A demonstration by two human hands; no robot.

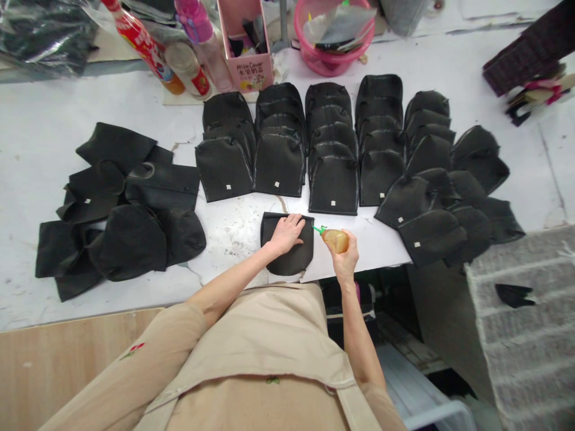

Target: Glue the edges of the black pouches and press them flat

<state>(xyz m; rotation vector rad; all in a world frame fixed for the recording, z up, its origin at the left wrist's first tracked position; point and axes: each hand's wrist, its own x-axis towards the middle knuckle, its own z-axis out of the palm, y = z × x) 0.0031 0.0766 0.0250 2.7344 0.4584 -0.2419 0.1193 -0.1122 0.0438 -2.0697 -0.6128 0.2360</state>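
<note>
My left hand point(286, 233) lies flat with fingers spread on a black fabric piece point(291, 257) at the near edge of the white table point(40, 149). In my right hand point(345, 254) I grip a small amber glue bottle point(335, 239). Its green nozzle point(319, 229) points left and touches the right edge of that piece. Behind it, rows of overlapping black fabric pieces point(332, 179) with small white tags cover the middle of the table.
A loose heap of black fabric pieces point(126, 209) lies at the left. More pieces point(449, 203) fan out at the right. At the back stand bottles point(179, 54), a pink box point(247, 42) and a pink basin point(335, 30). A wooden board point(54, 359) is at the near left.
</note>
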